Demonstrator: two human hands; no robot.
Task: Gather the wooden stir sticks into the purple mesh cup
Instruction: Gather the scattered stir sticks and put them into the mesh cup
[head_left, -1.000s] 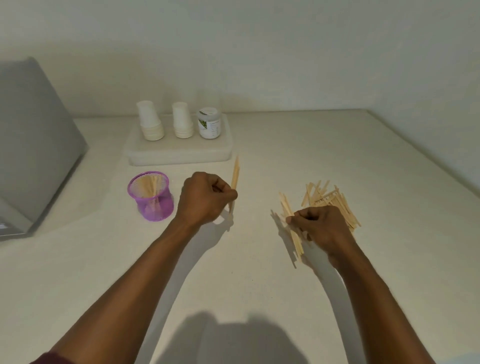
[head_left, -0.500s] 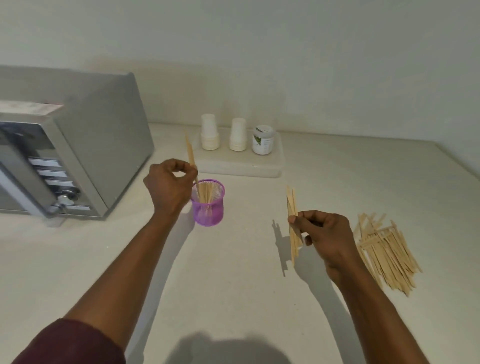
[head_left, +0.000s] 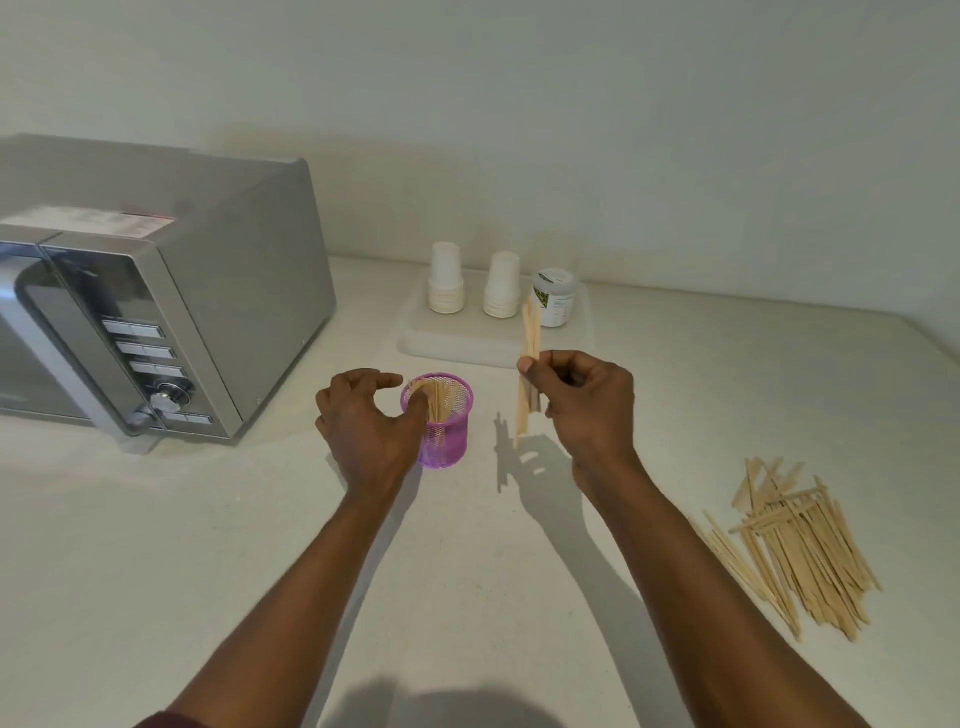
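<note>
Thin pale wooden stir sticks (head_left: 531, 332), a small upright bundle, are pinched in your right hand (head_left: 587, 405) just right of the purple mesh cup (head_left: 449, 441), your left hand (head_left: 363, 421) curled at its rim, grip unclear; next, lower them in upright.

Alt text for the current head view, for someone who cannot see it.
The right hand pinches wooden stir sticks upright beside the purple mesh cup, while the left hand rests at the cup's rim. A loose stick pile lies right, a microwave left.
</note>
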